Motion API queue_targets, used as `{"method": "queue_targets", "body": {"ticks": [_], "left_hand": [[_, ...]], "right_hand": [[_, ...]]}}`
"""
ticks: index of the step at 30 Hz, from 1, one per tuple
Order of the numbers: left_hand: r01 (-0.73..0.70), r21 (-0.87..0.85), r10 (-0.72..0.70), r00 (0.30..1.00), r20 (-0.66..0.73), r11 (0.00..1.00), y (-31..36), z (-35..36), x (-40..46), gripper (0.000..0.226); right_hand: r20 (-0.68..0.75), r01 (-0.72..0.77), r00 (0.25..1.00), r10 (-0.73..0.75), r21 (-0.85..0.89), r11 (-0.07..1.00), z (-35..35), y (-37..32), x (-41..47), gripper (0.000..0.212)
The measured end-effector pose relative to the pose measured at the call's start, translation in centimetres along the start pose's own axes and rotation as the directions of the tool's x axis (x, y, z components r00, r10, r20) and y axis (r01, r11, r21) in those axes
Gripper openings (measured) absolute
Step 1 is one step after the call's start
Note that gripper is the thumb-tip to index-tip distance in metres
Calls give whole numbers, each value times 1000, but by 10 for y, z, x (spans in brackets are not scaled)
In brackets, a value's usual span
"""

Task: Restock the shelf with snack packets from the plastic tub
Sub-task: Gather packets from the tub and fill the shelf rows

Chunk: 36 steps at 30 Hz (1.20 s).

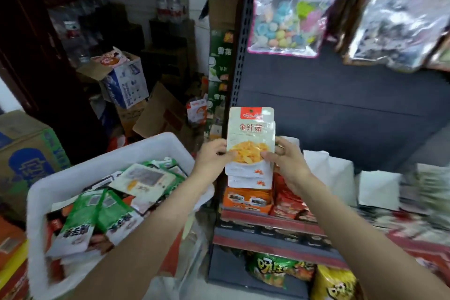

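Note:
A small stack of white snack packets [250, 134] with a red logo and a picture of yellow food stands upright between both hands, in front of the dark shelf [341, 114]. My left hand [211, 156] pinches the stack's left edge and my right hand [285, 156] pinches its right edge. The white plastic tub [73, 178] sits at lower left, filled with several green, white and red packets [97, 217]. The stack hovers just above an orange display box [247, 200] on the shelf.
Red packets [289, 202] and white display boxes [377, 187] line the shelf to the right. Toy bags [289, 12] hang above. Chip bags [280, 270] fill the lower shelf. Cardboard boxes [126, 80] and bottled water crowd the floor behind the tub.

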<state>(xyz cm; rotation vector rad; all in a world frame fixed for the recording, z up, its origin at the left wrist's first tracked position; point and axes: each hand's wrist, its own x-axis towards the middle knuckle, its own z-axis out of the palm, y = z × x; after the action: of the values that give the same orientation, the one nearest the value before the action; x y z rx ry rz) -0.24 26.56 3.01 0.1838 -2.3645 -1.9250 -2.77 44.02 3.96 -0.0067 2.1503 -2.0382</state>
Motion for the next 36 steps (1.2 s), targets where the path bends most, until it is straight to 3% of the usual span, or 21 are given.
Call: {"method": "queue_targets", "body": {"ticks": [5,11,15,23,28,30,32,36], "left_hand": [[-152,92,152,988,7,984,27,130,15,10],[-139,47,133,985,109,989,40,276,19,22],[-128,112,115,986,118,985,33,340,15,12],[-33,286,7,996,92,958,14,376,14,11],[-109,352,91,993,69,930,11,377,10,5],[-132,435,107,991,82,891,9,380,9,9],[-146,521,89,987,134,841,2,383,10,6],[-133,555,35,982,184,821,-5,388,10,12]], "right_hand": [[-131,89,987,-88,1,996,-130,4,-11,29],[-229,176,950,-214,-174,969,-273,24,-16,28],[-234,165,948,-216,-220,961,-333,46,-13,26],[-178,36,981,-78,-226,973,-364,95,1,27],[-149,-63,989,-2,-435,898,-375,110,6,9],[-122,-41,993,-13,-434,900,-379,106,5,6],[-105,44,990,-96,-418,908,-382,99,0,20],[-46,106,984,-173,-627,772,-385,104,2,9]]}}
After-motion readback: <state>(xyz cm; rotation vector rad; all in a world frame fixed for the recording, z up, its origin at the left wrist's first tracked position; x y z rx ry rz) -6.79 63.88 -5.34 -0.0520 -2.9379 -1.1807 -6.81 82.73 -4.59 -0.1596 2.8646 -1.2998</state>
